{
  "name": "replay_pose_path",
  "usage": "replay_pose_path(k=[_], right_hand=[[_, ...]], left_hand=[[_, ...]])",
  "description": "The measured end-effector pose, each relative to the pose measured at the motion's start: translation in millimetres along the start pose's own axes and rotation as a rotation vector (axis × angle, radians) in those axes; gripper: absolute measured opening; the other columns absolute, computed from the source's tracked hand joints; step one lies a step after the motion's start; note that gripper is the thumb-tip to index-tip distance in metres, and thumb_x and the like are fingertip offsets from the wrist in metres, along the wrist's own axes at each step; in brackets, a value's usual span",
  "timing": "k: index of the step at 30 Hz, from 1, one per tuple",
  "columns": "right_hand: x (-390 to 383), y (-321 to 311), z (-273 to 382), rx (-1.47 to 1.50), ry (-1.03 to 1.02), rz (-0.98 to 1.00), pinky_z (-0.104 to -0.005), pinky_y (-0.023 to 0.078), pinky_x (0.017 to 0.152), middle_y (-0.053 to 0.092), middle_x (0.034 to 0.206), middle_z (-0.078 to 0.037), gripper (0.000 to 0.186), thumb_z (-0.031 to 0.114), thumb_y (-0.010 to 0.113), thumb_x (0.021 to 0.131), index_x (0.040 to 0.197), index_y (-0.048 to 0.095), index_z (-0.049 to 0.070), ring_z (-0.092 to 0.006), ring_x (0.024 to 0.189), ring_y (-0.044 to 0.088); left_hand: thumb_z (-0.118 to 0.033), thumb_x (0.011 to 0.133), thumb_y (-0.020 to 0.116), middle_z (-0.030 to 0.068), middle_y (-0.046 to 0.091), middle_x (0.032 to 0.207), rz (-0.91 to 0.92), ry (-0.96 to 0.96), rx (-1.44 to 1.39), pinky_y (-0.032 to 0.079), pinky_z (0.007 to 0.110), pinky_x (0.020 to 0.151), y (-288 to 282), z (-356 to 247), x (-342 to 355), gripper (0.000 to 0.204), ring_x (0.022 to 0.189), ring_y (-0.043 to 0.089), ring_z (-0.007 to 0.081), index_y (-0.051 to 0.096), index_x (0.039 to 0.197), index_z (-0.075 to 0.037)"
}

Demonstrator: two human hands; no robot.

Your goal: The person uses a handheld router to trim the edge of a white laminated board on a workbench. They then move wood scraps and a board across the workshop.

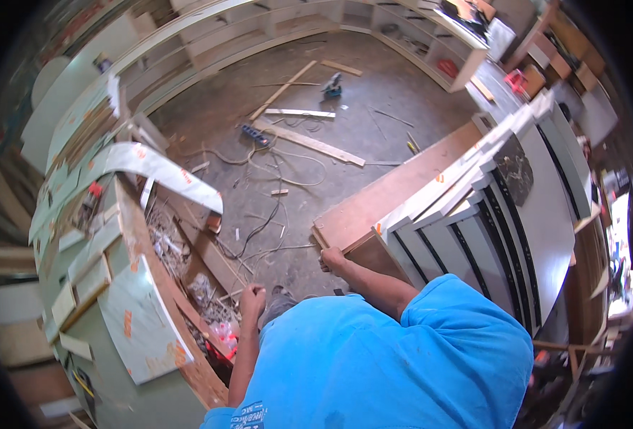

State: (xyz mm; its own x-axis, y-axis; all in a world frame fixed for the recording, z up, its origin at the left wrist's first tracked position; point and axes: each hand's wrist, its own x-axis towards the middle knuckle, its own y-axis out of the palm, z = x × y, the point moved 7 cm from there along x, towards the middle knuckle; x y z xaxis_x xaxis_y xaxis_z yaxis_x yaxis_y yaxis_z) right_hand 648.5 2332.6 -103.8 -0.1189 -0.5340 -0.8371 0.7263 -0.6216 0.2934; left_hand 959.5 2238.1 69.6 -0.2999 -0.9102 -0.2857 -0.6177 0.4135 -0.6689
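My right hand (331, 259) is closed at the near corner of a shallow wooden drawer box (395, 187), its fingers curled over the edge. The box has a brown bottom and lies along a stack of white drawers (467, 236) with black runners on their sides. My left hand (253, 295) hangs beside the workbench, fingers curled together; what they hold, if anything, is hidden. Below that hand is a heap of shavings and scraps (205, 293) in an open bay under the bench top.
A workbench (134, 236) with a white laminate sheet (145, 322) and offcuts is at left. On the concrete floor lie wood strips (309, 141), tangled cables (281, 168), a blue power strip (256, 134) and a blue power tool (332, 87). Low white shelving (241, 43) lines the back.
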Motion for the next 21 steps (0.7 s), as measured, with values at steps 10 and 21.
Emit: replay_pose_path(k=[10, 21], right_hand=[[-27, 17, 68, 0.053, -0.030, -0.280, -0.0340, 0.053, 0.059, 0.059, 0.074, -0.006, 0.013, 0.013, 0.056, 0.093, 0.088, 0.062, 0.005, -0.0192, 0.067, 0.058], [23, -18, 220, 0.391, -0.230, -0.489, -0.0337, 0.053, 0.055, 0.061, 0.071, -0.012, 0.028, 0.026, 0.055, 0.096, 0.080, 0.058, 0.003, -0.0223, 0.061, 0.061]], left_hand=[[-0.037, 0.086, 0.062, 0.0220, 0.070, 0.077, 0.521, -0.145, 0.356, 0.054, 0.044, 0.062, 45, 216, 73, 0.042, 0.061, 0.068, 0.0301, 0.071, 0.085, 0.004], [-0.032, 0.091, 0.060, 0.0155, 0.066, 0.068, 0.606, -0.304, 0.285, 0.054, 0.042, 0.057, -21, 151, 317, 0.038, 0.055, 0.065, 0.0268, 0.069, 0.084, 0.005]])
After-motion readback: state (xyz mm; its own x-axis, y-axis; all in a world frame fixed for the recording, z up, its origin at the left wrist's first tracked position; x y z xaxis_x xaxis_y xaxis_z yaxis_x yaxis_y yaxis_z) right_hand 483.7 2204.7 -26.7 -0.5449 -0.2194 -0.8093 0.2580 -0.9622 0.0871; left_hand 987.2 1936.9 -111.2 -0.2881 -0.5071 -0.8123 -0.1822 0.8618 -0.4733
